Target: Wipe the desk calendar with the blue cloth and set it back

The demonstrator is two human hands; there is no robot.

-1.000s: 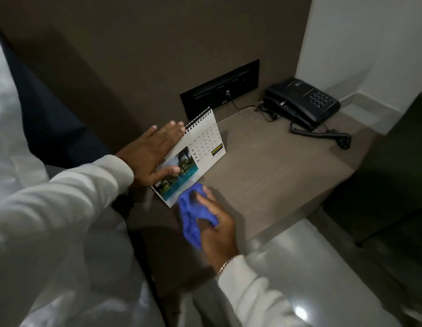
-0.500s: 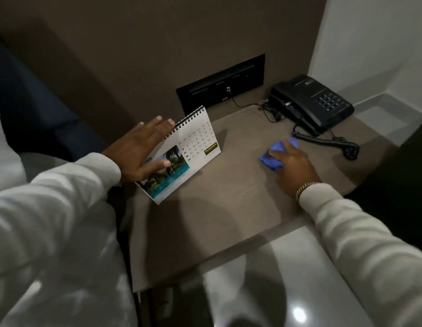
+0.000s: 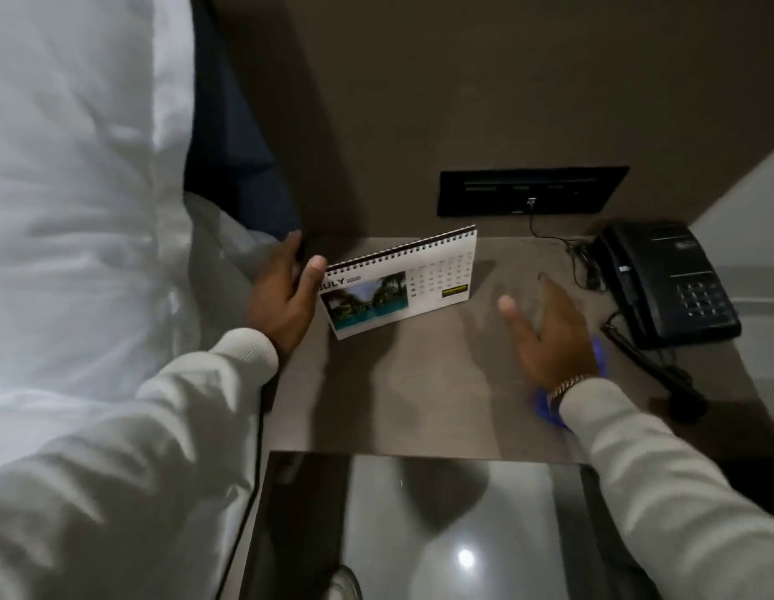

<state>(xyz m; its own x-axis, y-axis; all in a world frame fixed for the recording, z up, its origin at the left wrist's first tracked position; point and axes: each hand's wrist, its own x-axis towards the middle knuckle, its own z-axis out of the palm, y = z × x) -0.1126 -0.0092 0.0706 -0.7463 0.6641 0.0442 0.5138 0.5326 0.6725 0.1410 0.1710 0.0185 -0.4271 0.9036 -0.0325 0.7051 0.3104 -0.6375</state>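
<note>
The left hand (image 3: 285, 296) pinches the left end of the desk calendar (image 3: 402, 283) between thumb and fingers, with the calendar tilted and only its far corner near the nightstand (image 3: 420, 383); held by one end like this, it could swing, slip or tip over as it is set down. Its front page reads "JULY" over a pool photograph, the year beside it too blurred to read. The right hand (image 3: 545, 331) hovers flat and open to the calendar's right, with the blue cloth (image 3: 545, 409) under its wrist, where it could be dragged towards the telephone (image 3: 662, 283) cord.
</note>
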